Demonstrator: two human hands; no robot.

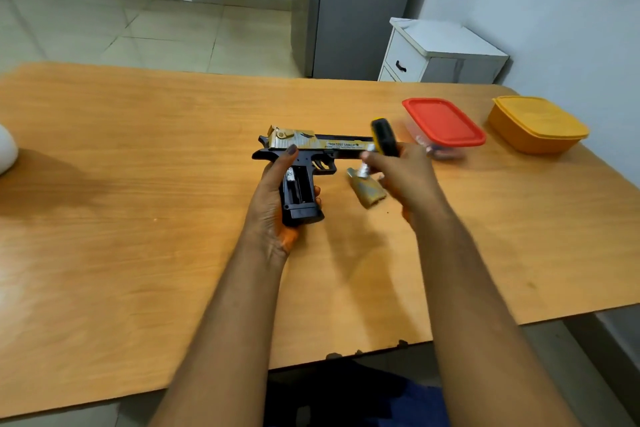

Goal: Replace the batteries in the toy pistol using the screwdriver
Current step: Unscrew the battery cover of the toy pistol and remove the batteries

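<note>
A black and gold toy pistol (311,146) lies on its side at the middle of the wooden table (138,184), barrel pointing right. My left hand (273,198) grips its handle, where the battery compartment (296,186) stands uncovered with a battery end showing at the top. My right hand (401,177) holds a yellow and black screwdriver (384,137) and a small silvery battery (365,167) between the fingertips, just right of the trigger. The gold compartment cover (369,192) rests on the table under my right hand.
A clear box with a red lid (445,121) and an orange lidded box (538,123) sit at the table's far right. A white object (7,153) pokes in at the left edge. A white drawer cabinet (443,52) stands behind the table.
</note>
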